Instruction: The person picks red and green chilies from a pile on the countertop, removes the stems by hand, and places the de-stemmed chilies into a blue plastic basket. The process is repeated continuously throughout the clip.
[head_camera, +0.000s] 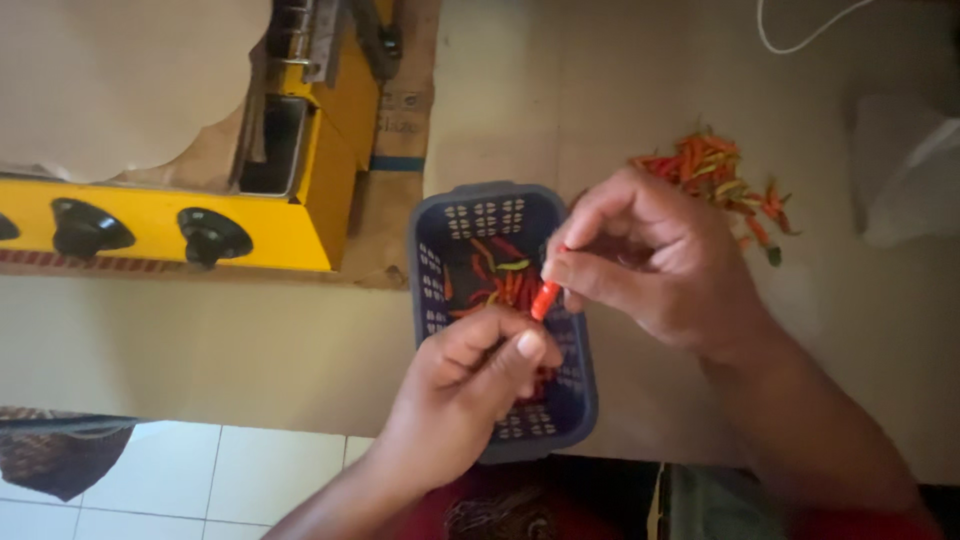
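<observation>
Red chilli (544, 299): pinched by right hand (655, 262) fingertips, frame centre.
Left hand (468, 385): grip curled together just below chilli.
Basket (574, 400): blue, under both hands.
Stove (200, 225): yellow, upper left.

You hold a smooth, glossy red chili (545, 299) over a matt blue perforated plastic basket (500, 225). Left of that basket, a glossy yellow painted-metal stove (290, 235) carries black plastic knobs (210, 236).

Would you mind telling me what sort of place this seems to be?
Probably a home kitchen counter: a yellow metal stove with black knobs, a blue perforated plastic basket holding red chilli peppers, and a loose pile of orange and green chillies on the worktop.
</observation>
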